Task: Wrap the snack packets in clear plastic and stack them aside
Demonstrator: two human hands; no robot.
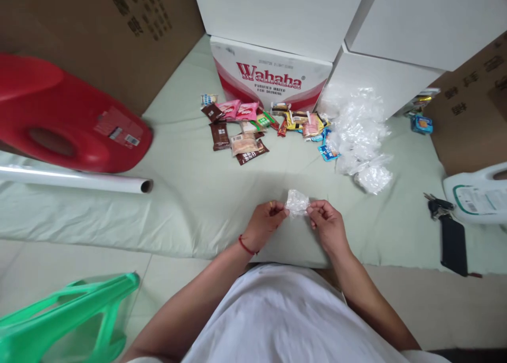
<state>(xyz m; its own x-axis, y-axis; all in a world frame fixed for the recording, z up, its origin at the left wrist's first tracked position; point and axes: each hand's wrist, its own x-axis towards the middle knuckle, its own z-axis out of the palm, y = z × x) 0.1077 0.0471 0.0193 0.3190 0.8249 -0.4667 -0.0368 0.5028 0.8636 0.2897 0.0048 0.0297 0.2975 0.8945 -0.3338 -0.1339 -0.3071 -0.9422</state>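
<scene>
A small crumpled clear plastic bag (297,202) is held up between both hands, over the pale green cloth (190,204). My left hand (263,224) pinches its left edge between thumb and fingers; a red string circles that wrist. My right hand (329,225) pinches the opposite edge. Beyond them lies a loose group of wrapped snacks, among them a brown packet (220,136), a pink packet (247,111) and a blue packet (328,152). To their right a heap of clear plastic bags (358,130) is piled up.
A Wahaha carton (271,77) and white boxes stand at the back. On the left are a red jug (75,120), a white roll (75,179) and a green stool (71,310). A phone (453,245), keys (439,206) and a white bottle (481,194) lie at right.
</scene>
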